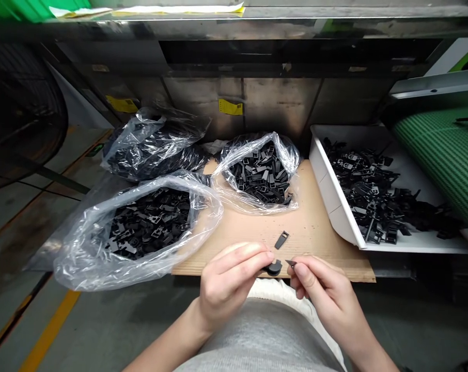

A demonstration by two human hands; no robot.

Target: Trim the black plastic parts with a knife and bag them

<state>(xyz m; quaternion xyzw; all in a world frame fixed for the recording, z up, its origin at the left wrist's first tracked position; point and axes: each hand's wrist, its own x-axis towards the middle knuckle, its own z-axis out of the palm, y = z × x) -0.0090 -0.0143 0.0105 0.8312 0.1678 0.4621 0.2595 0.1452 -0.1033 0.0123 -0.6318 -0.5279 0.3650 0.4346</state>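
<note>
My left hand (234, 274) pinches a small black plastic part (274, 267) with a rounded end, near the front edge of the cardboard. Just to its right, my right hand (323, 284) grips a small dark pointed piece (291, 263) between thumb and fingertips; its kind is mostly hidden. A narrow gap shows between the two pieces. On the cardboard (249, 232) beyond my hands lies a loose black clip-like part (282, 239) with a rectangular opening at one end.
An open plastic bag (214, 206) of black parts lies left; another open bag (296, 155) stands behind. A tied-looking bag (141, 124) sits back left. At right is a white tray (337, 206) of black parts beside a green conveyor belt (443, 150). A fan (20, 103) stands far left.
</note>
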